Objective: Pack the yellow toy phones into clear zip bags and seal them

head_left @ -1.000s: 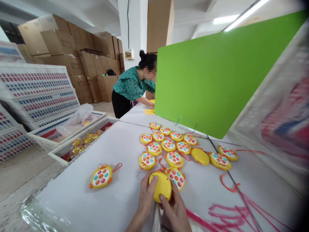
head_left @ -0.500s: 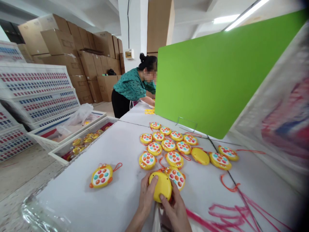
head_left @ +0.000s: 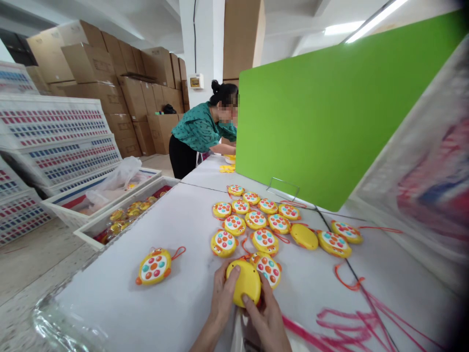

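1. Since the earlier pictures our hands and the piece in them have hardly shifted; the co-worker at the far end of the desk has straightened a little and brought a hand in near the edge of the green board
2. Our left hand and right hand both grip the yellow toy, fingers closed round its near rim; it is plain back up, low over the desk or resting on it, we cannot tell which
3. Just beyond the fingers, touching the held piece, lies a toy with its buttons up; further beyond sits the group of toys
4. Well to the left of the fingers one lone toy lies buttons up, with an orange loop
5. To the right of the fingers loose pink cords trail over the desk
6. As we judge it, most pieces here already lie buttons up; only the one in hand and one back-up toy in the group show plain backs, so little looks left on this desk
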A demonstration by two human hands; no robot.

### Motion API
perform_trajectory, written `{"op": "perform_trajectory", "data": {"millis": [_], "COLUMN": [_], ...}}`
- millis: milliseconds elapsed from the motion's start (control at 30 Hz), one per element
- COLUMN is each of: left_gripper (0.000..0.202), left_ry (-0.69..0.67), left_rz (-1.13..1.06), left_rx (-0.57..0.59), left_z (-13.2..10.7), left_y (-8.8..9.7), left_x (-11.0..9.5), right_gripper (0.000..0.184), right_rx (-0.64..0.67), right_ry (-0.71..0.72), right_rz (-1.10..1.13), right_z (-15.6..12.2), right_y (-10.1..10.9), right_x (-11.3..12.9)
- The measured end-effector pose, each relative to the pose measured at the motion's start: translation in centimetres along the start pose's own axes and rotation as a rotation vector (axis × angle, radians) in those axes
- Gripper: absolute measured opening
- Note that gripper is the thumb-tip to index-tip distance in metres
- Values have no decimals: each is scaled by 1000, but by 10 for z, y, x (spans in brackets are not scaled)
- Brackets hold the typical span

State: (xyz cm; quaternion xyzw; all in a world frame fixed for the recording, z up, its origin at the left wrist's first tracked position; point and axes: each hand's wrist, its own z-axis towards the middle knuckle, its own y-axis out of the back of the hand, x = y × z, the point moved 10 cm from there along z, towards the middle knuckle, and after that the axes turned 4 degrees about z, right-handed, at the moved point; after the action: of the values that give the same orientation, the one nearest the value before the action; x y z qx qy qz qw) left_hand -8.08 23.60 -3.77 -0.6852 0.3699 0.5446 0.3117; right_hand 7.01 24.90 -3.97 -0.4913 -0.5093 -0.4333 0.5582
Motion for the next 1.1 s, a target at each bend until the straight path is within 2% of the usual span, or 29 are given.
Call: {"op": "perform_trajectory", "data": {"millis": [467, 667, 833, 1000, 1100], "left_gripper": [45, 47, 46, 45, 43], "left_ry": [-49, 12, -21, 11, 1], "left_rz": [-13, -33, -29, -34, -31], "left_rx": [35, -27, 17, -22, 0], "left_z": [-1, 0, 1, 0, -2], "left_y": [-4, 3, -2, 3, 1], "left_x": [-9, 0, -1, 0, -3], "right_gripper": [71, 71, 71, 72, 71], "right_rx": [23, 2, -1, -19, -6], "right_ry": [-27, -24, -6, -10, -19], "right_rz": [-47, -9, 23, 5, -5], "right_z": [0, 0, 0, 0, 0], "right_y": [1, 1, 1, 3, 2], "right_x": [-5, -4, -4, -4, -5]}}
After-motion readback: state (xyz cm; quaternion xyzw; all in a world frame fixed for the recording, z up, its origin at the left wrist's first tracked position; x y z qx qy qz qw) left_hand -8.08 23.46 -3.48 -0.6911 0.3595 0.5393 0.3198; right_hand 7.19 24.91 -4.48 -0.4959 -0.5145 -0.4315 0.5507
